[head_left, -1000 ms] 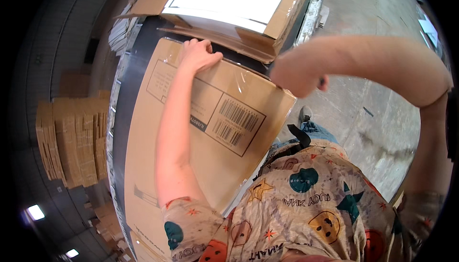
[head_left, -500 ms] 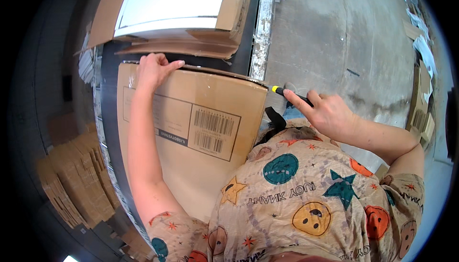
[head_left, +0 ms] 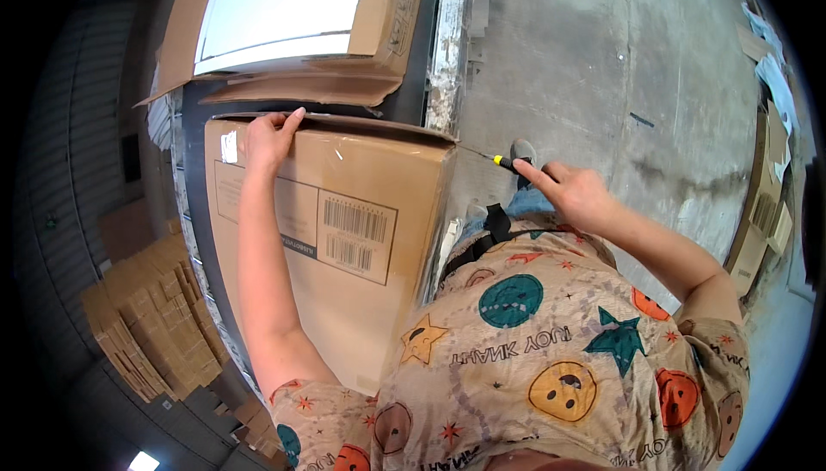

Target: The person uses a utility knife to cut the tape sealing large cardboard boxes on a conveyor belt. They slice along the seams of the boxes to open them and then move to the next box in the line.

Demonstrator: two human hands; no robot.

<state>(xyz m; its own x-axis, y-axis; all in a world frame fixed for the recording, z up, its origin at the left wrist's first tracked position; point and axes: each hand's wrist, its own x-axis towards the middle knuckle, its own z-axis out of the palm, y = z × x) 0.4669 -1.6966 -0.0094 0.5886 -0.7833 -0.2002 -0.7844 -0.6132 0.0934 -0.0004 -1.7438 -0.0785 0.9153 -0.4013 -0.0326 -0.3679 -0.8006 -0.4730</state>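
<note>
Surface: dark, smooth tabletop (head_left: 411,92), showing as a strip along the left and a wedge at the far end. A pale, scuffed rail (head_left: 447,49) runs down its right side, the paint worn in patches. Floor (head_left: 559,49) beyond is grey concrete, with a crack, darker stains and a short dark scrap (head_left: 641,119) lying on it. Left, lower down: a tall stack of flattened cartons (head_left: 159,316), brown. Dim ribbed wall behind. Right edge: cardboard pieces (head_left: 761,187) and pale bluish sheets (head_left: 770,84).

Far end of tabletop: an open carton (head_left: 400,6) with a bright white panel (head_left: 280,11) inside, one flap lying toward the near box.

Box (head_left: 357,303): on the tabletop, just in front of the open carton and beside the person's body. Plain brown, large, closed-looking sides; printed frame with two barcodes, a small white label near the far left corner, glossy tape along the far edge. A dark gap shows under that edge's rim.

Left hand (head_left: 268,140): thumb and fingers pinching the box's far edge. Right hand (head_left: 578,196): wrapped round a tool (head_left: 506,162), black and yellow handle, index finger laid along it. Thin shaft points at the box's far right corner; contact, cannot tell.
</note>
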